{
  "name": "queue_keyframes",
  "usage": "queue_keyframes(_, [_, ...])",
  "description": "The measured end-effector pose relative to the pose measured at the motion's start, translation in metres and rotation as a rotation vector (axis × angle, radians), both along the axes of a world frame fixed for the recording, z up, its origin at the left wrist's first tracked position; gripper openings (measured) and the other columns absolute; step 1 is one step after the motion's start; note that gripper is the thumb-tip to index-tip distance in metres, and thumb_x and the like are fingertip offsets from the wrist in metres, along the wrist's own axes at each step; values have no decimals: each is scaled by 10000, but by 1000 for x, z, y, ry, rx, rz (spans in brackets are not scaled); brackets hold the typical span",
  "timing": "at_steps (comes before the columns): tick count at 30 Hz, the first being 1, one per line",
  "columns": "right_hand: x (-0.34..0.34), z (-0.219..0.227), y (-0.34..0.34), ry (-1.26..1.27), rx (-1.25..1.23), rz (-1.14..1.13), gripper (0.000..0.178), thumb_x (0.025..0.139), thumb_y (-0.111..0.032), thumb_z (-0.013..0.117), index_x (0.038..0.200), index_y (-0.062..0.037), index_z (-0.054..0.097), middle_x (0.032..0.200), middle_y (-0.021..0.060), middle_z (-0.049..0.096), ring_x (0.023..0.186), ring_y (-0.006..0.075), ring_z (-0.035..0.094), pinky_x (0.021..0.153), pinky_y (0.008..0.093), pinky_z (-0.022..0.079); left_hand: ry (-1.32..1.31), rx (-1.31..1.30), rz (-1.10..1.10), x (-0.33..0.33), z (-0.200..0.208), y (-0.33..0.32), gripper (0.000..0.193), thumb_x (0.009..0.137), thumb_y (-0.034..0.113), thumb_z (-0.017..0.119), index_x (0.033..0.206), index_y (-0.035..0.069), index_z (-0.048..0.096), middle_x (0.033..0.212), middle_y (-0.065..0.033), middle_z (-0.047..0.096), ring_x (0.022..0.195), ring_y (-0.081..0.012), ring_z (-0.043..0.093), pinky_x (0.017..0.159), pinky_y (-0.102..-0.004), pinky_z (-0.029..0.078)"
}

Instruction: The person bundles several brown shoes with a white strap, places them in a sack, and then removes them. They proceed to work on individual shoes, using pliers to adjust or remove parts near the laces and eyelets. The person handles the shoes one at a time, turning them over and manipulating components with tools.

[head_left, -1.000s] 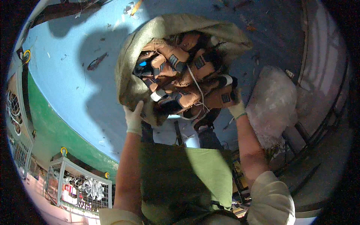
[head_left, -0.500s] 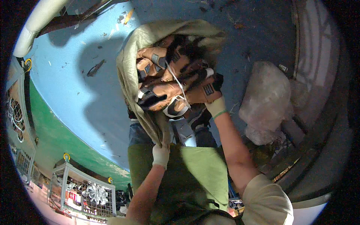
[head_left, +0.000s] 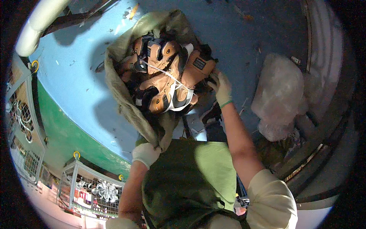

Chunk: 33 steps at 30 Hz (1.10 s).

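The green apron (head_left: 217, 164) is at the lower centre, nearest the camera, partly in shadow and partly lit. A pale sleeve (head_left: 272, 202) covers the upper part of the right arm.

The left hand (head_left: 146, 154), in a pale glove, is at the upper left edge of the apron. Its fingers are closed together, clamped on a gathered fold at the near edge of the sack (head_left: 117, 86).

The right hand (head_left: 222, 87), in a pale glove with a green cuff edge, is at the right side of the sack opening. Its fingers are bent against the lower right edge of a brown labelled piece (head_left: 198, 68); whether thumb and fingers pinch that piece cannot be told.

The sack is olive-coloured and lies open in front of the apron, between the two hands. Its rim surrounds the left and far sides of a pile of brown-and-black pieces (head_left: 160, 84). The labelled piece is on the right side of this pile. A white cord (head_left: 162, 71) crosses over the pile and is knotted near its front.

Beneath the sack is a blue floor (head_left: 65, 63) with scattered debris. A clear plastic bag (head_left: 278, 91) lies to the right, well apart from the sack. At the lower left, beyond a green floor strip (head_left: 70, 131), is a wire cage (head_left: 89, 191) with yellow wheels.
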State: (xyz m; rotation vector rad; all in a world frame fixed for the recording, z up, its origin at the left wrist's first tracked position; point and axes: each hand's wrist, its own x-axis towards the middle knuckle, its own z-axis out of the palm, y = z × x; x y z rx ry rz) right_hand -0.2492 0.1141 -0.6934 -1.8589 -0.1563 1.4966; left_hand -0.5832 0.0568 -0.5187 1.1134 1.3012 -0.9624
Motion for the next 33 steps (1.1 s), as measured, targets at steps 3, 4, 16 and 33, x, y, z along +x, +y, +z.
queue_keyframes(3, [43,-25,-42,-340,-220,-239,462,957,-344,542,1320,-61,506,1230,88,579,1062,277,598,860,405,533,-138,409,-94,5,7,28,297,828,338,619,874,52,683,897,-161,669,837,-353,639,726,-447,504])
queue_keyframes(4, [56,-38,-67,-438,-340,-219,466,955,-345,541,1323,-62,503,1236,92,576,1066,280,595,864,404,529,-193,612,-111,14,11,38,272,821,326,632,888,67,680,895,-142,664,836,-339,635,726,-436,501])
queue_keyframes(16, [-17,-126,-194,-249,-255,1003,515,928,-357,526,1352,-71,465,1302,136,537,1120,309,562,918,402,479,-458,561,-669,231,-193,50,531,962,222,407,1479,144,312,1550,-81,281,1391,-296,313,1115,-499,260])
queue_keyframes(33, [-74,-182,-103,-510,313,1213,496,915,-352,506,1326,-76,492,1375,157,499,1218,323,493,1011,387,393,-163,952,-647,140,-125,116,440,849,231,515,1271,111,551,1316,-186,493,1233,-353,440,1014,-386,369])
